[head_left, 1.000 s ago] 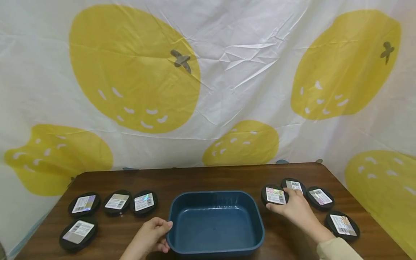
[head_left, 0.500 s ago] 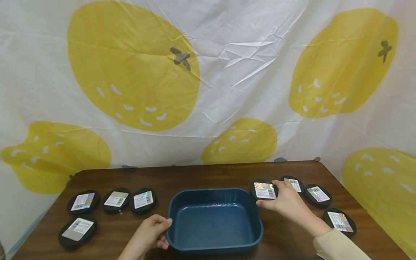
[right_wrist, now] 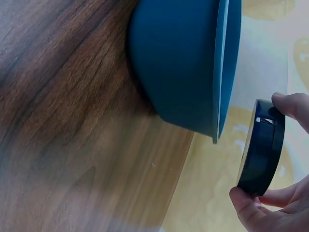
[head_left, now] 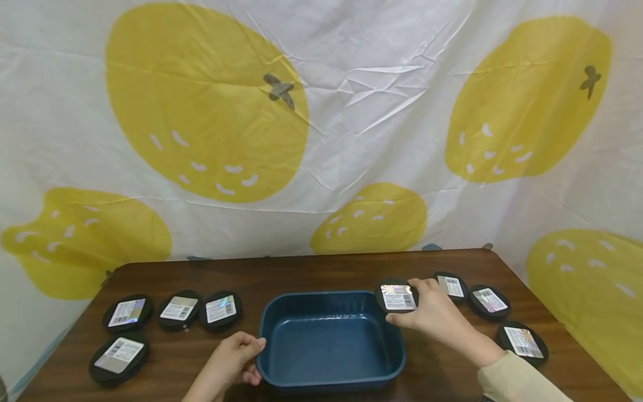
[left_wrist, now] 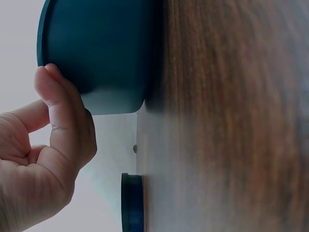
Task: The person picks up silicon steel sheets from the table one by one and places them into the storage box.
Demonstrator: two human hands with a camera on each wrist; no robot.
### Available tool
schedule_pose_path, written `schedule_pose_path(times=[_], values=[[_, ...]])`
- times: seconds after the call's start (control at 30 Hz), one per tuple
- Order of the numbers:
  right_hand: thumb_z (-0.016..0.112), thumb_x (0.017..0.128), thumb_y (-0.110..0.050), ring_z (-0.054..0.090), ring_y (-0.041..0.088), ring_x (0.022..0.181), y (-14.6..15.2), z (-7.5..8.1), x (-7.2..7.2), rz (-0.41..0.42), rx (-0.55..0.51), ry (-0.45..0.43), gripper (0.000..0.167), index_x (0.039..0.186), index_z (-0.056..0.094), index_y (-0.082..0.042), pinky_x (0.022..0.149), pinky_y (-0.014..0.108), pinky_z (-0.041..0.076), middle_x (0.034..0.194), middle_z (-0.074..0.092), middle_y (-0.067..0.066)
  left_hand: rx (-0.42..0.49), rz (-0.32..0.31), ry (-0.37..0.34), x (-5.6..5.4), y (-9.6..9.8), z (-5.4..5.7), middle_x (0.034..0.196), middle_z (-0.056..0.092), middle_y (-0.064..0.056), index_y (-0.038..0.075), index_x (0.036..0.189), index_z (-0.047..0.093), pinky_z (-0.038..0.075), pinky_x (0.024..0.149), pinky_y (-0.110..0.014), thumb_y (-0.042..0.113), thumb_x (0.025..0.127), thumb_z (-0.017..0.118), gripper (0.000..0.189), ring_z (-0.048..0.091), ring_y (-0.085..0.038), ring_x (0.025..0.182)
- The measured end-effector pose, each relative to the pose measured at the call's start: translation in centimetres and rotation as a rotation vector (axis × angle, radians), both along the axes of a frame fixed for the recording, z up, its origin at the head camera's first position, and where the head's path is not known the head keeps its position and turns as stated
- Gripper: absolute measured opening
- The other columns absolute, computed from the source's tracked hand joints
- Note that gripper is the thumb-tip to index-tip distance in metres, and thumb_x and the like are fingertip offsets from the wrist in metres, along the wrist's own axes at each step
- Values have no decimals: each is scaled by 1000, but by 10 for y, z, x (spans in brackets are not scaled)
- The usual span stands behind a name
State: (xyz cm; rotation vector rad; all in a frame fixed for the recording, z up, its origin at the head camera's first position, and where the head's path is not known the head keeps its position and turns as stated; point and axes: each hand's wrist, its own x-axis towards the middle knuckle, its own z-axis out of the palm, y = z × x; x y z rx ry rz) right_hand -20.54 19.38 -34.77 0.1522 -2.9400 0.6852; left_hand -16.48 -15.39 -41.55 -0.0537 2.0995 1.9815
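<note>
In the middle of the table stands a dark blue rectangular plastic basin. My left hand grips its left rim; in the left wrist view the fingertips are right at the rim. My right hand pinches a flat round black container by its edge, with a silvery label facing up. The right wrist view shows this container raised off the tabletop, thumb and fingers on opposite sides of it. From the head view it overlaps the basin's back right corner. Inside the basin only its bare floor shows.
Several similar black containers lie at the left of the table, one of them nearest the basin. More sit at the right, including one beside the right sleeve. A lemon-print curtain hangs behind the brown wooden table.
My right hand has lifted the black container from the group on the right and carried it left to the basin's back right corner. The left hand stays on the rim.
</note>
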Motion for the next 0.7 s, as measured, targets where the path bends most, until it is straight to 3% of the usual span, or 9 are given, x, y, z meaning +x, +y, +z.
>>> schedule_pose_path(times=[0.7], values=[[84,57,-44,53,22,84,-29,-4,4,77,-40,3,91,122,50,11,74,36,49,108,52,20,-19,-13,2,0,0,2,60,50,-5,-7,90,47,50,45,-21,11,94,51,18,54,-12,46]])
